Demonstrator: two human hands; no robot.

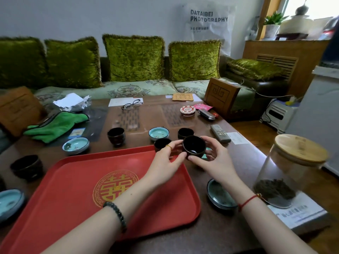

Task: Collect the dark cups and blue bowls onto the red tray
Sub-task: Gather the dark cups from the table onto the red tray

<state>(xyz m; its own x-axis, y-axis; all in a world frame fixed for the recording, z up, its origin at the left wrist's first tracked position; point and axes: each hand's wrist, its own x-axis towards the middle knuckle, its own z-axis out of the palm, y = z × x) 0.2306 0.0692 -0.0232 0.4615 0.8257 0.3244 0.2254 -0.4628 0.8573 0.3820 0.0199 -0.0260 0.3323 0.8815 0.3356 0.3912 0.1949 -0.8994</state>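
Dark cup (194,147) between both hands, beside red tray (77,180) edge

Daylit, moderately bright, soft overall. Source: window (310,8) far up and right of the two-handed grip, blown out to white, detail behind it lost. Pale sheen on the glass jar (286,173) right of the grip and along the table (244,156) edge beside it. Soft, faint shadows under the forearms on the red tray (77,180) below and left of the grip. Dimmer far left of the grip; dark cup (26,166) there nearly featureless. Strong wide-angle bowing at the edges: jar leaning, sofa cushions (134,57) curving. Slight softness and smear throughout, worst at the corners; sharpest around the grip.
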